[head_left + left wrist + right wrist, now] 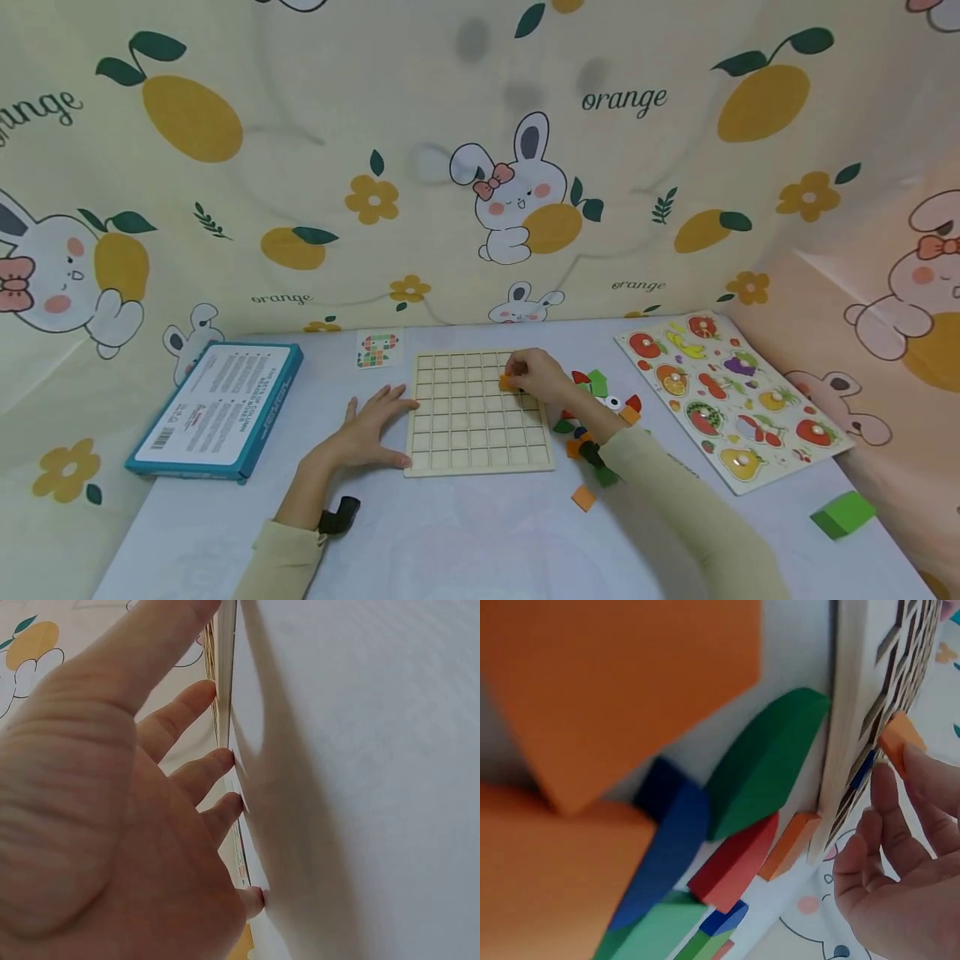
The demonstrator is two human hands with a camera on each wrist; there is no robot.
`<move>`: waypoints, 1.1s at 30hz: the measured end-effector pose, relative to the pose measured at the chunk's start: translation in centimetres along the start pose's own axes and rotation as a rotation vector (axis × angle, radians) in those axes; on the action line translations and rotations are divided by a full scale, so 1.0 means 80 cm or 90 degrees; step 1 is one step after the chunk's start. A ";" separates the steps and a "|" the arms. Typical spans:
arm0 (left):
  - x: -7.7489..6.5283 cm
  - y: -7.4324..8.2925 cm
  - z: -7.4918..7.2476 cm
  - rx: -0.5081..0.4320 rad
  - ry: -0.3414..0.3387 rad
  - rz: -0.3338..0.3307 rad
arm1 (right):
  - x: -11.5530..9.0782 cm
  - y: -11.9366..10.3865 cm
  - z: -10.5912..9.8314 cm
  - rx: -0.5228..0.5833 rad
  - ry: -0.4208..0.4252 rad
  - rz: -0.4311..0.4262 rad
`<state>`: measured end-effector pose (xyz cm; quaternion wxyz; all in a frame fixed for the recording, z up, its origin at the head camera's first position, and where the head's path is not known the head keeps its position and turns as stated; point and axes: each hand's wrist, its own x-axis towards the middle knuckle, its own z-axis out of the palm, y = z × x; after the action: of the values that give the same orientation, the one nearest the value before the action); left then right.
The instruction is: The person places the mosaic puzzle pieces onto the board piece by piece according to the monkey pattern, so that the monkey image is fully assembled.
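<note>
A square wooden grid board (468,435) lies on the table. My left hand (370,433) spreads its fingers along the board's left side; in the left wrist view the fingertips (219,759) rest at the board's edge. Over the upper right cells, my right hand (536,375) pinches a small orange block (902,735) between thumb and fingers. Beside that block, a blue piece (863,769) shows at the grid in the right wrist view. Loose coloured pieces lie right of the board, among them a green leaf-shaped block (769,761) and an orange square (583,498).
Behind the board lies a small pattern card (379,348). A blue-edged box (217,408) is at the left, a fruit puzzle board (678,400) at the right. Near the right table edge sits a green block (843,515). A printed cloth (420,100) hangs behind.
</note>
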<state>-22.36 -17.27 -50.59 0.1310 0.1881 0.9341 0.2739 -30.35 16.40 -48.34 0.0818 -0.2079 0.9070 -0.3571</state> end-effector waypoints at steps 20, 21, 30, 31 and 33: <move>-0.007 0.001 -0.003 -0.021 0.007 0.020 | 0.002 0.005 0.006 -0.206 0.024 -0.074; -0.007 0.001 -0.002 -0.021 0.006 0.020 | 0.001 0.004 0.004 -0.206 0.024 -0.076; -0.004 0.001 -0.002 -0.014 0.006 0.016 | -0.021 0.029 -0.042 -0.131 0.080 -0.039; -0.004 0.002 -0.002 -0.016 0.006 0.017 | -0.025 0.035 -0.050 -0.112 0.077 -0.017; -0.004 0.003 -0.003 -0.019 0.004 0.020 | -0.036 0.048 -0.067 -0.068 0.066 0.032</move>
<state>-22.12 -17.33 -50.26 0.1264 0.1997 0.9274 0.2900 -30.61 23.48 -47.03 0.0322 -0.1700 0.9328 -0.3161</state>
